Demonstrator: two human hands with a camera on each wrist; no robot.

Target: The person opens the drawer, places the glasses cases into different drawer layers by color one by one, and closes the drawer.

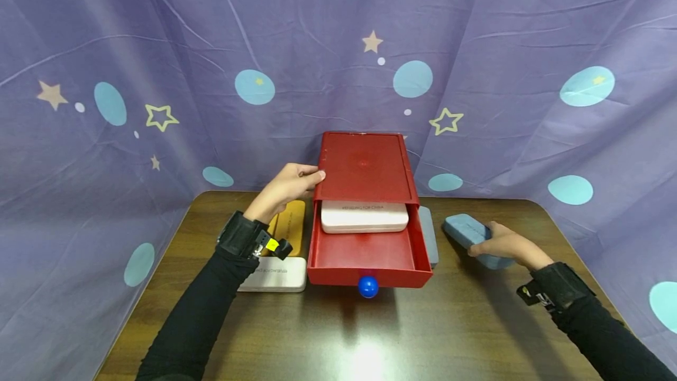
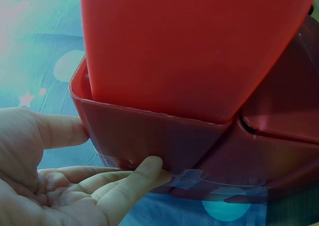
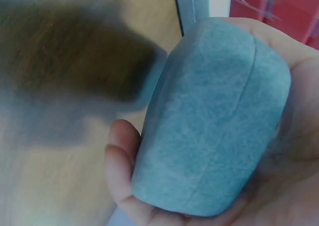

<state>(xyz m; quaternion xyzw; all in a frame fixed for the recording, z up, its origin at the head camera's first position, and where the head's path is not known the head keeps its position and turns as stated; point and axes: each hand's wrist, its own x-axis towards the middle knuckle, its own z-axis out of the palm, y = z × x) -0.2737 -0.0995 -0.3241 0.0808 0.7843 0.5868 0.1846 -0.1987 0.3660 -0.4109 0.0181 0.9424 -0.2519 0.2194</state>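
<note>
Head view: a red box (image 1: 365,163) is seen at frame centre, with its drawer (image 1: 341,276) extended toward the bottom of the frame. A blue knob (image 1: 368,287) is fixed to the drawer front. A white case (image 1: 365,217) is laid inside, at the rear of the drawer, with its far part covered by the box top.

The box is touched at its left edge by the left hand (image 1: 285,187). In the left wrist view, the thumb and fingers are spread wide, with fairly straight fingers laid against the box wall.

At right of frame, a blue case (image 1: 465,229) is gripped by the right hand (image 1: 499,244). In the right wrist view, the case is cradled against the palm, fingers curled round its edge. Whether its underside is touching the table (image 1: 423,334) is hard to tell.

A second blue case (image 1: 429,237) is placed just beside the box, on its right. Left of the box, a yellow case (image 1: 292,225) is partly hidden by the left hand and wrist; below it in the frame, another white case (image 1: 277,275) is seen. The background is filled by a purple curtain (image 1: 317,34) printed with stars and dots.
</note>
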